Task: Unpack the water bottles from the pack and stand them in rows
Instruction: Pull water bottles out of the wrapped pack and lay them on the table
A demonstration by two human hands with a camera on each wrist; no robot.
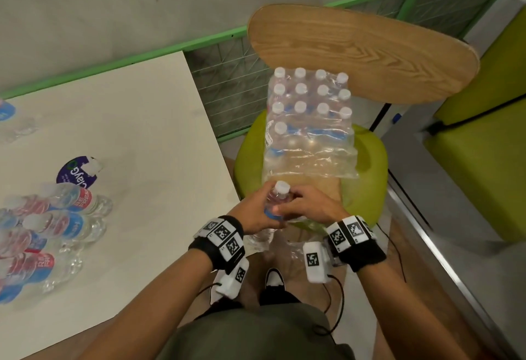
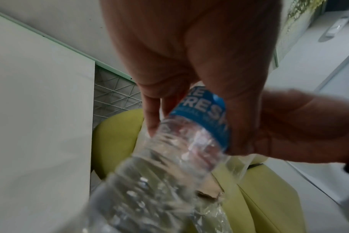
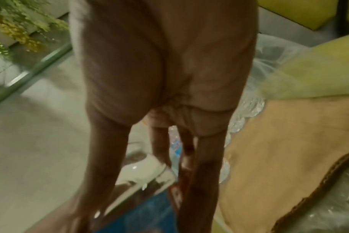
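Note:
A clear water bottle with a white cap and a blue label is upright at the front edge of the chair. My left hand grips it from the left and my right hand grips it from the right. In the left wrist view the bottle runs out from under my left hand, with my right hand beside it. The right wrist view shows my right hand reaching down around the blue label. The torn shrink-wrapped pack holds several capped bottles. Several unpacked bottles stand on the white table.
The pack sits on a cardboard sheet on a green chair seat with a wooden back. Loose wrap hangs over the chair's front. A round purple label lies on the table. A green rail and mesh run behind.

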